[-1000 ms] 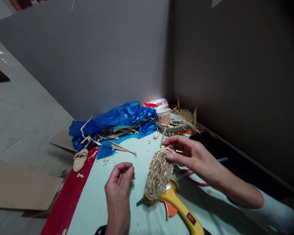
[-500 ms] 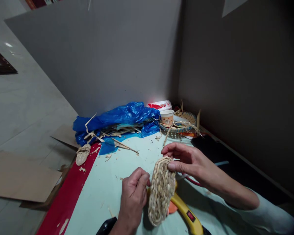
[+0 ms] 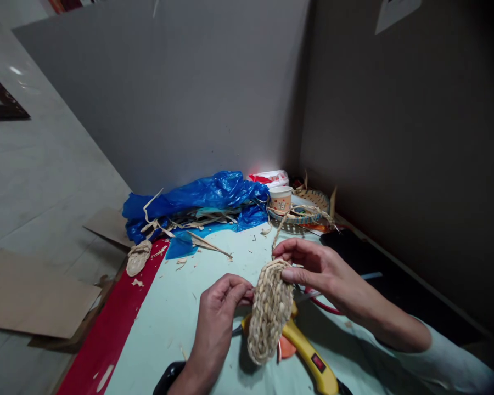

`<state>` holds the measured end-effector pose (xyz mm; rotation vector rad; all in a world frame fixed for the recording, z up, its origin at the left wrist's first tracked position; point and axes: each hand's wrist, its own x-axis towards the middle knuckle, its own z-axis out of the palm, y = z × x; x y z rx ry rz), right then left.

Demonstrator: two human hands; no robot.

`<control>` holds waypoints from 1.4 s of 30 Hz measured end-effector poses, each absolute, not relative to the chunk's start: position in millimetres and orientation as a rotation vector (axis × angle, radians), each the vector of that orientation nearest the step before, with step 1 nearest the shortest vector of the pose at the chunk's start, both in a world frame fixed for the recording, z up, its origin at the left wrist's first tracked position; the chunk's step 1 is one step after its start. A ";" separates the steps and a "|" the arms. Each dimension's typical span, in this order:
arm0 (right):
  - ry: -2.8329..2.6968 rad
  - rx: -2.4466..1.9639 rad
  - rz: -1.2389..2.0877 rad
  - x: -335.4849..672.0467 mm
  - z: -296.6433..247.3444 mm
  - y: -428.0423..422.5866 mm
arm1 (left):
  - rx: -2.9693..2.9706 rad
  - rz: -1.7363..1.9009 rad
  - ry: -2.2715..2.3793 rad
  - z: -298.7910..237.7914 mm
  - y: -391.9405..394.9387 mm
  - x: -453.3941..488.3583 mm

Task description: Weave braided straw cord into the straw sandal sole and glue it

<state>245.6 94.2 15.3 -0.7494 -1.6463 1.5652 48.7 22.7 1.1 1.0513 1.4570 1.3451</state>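
An oval braided-straw slipper sole [image 3: 269,315] is held upright above the table. My right hand [image 3: 313,269] grips its top end, thumb on the near face and fingers behind. From that end a braided straw cord [image 3: 276,236] runs back toward a basket. At the sole's left edge, my left hand [image 3: 224,307] is closed in a pinch with its fingertips against the edge; what they pinch is hidden. Behind and below the sole lies a yellow hot glue gun [image 3: 313,354] with a red switch, partly covered by it.
A blue plastic bag [image 3: 206,192] with dry straw lies at the back, beside a paper cup [image 3: 280,198] and a woven basket [image 3: 319,200]. A small straw slipper [image 3: 139,258] rests on the red table edge [image 3: 119,307]. Grey panels [image 3: 189,99] stand behind; cardboard [image 3: 37,291] lies left.
My left hand has turned from a fist-like hold to a fingertip pinch at the sole's left edge. The sole has risen slightly; my right hand keeps its grip.
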 end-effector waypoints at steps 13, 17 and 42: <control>-1.684 -0.745 1.500 244.7 12.5 93.3 | 1.042 1.393 1.428 1.5 22.2 46.5; -1.662 -0.838 1.458 246.4 17.9 95.9 | 1.101 1.409 1.460 -2.8 18.9 45.9; -1.649 -0.908 1.388 243.6 13.4 100.6 | 1.075 1.801 1.473 9.7 21.8 -11.3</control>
